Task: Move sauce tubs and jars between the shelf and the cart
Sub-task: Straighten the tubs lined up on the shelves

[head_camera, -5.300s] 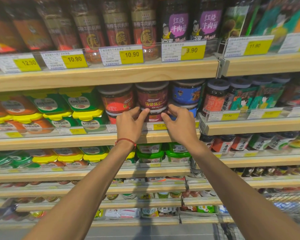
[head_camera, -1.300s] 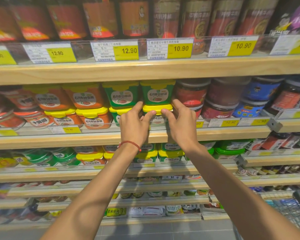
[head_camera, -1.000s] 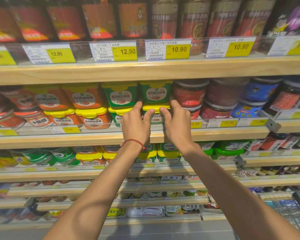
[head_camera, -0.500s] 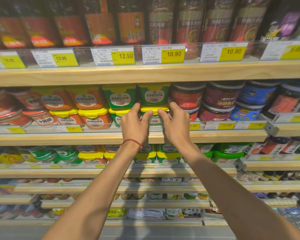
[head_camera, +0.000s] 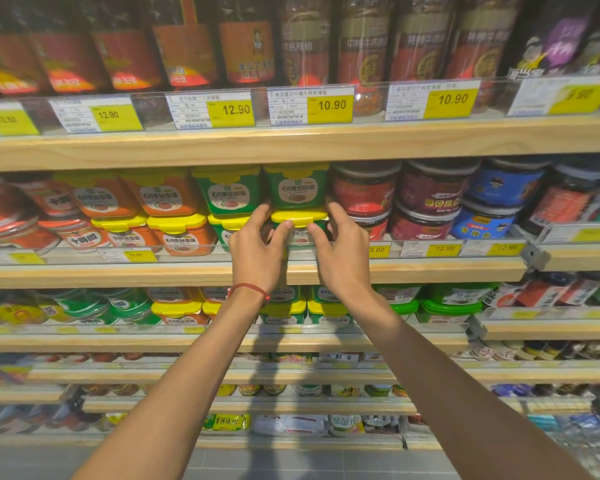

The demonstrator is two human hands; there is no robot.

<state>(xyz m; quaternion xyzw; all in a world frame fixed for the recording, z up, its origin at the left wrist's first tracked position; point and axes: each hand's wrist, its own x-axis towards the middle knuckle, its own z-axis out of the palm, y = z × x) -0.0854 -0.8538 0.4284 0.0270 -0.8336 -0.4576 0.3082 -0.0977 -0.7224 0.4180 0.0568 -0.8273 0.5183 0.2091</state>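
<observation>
Setting: a shop aisle with a grey floor (head_camera: 291,462) below and wood-edged shelves across my whole view. Nearest to me, both forearms (head_camera: 187,368) run up from the bottom edge toward the middle shelf (head_camera: 430,270). The wire cart (head_camera: 596,441) shows only as a corner at lower right, well apart from the hands. A red cord (head_camera: 248,288) circles the left wrist.

Left hand (head_camera: 257,244): fingers curled round the left side of the tub (head_camera: 300,233), thumb on its front just under the yellow lid (head_camera: 300,216). Right hand (head_camera: 343,247): fingers curled round the right side, thumb likewise on the front. The tub is held between both hands.

Tub location: middle shelf, bottom of a two-high stack, green body. A second tub (head_camera: 297,188) of the same kind sits on its lid. I cannot tell whether the tub is lifted off the shelf.

Left of the stack stands another green stack, then orange tubs (head_camera: 163,199). To the right are round jars (head_camera: 364,194), also stacked two high. Farther up, tall jars (head_camera: 361,46) stand behind price tags (head_camera: 310,105) reading 12.90 and 10.90.
</observation>
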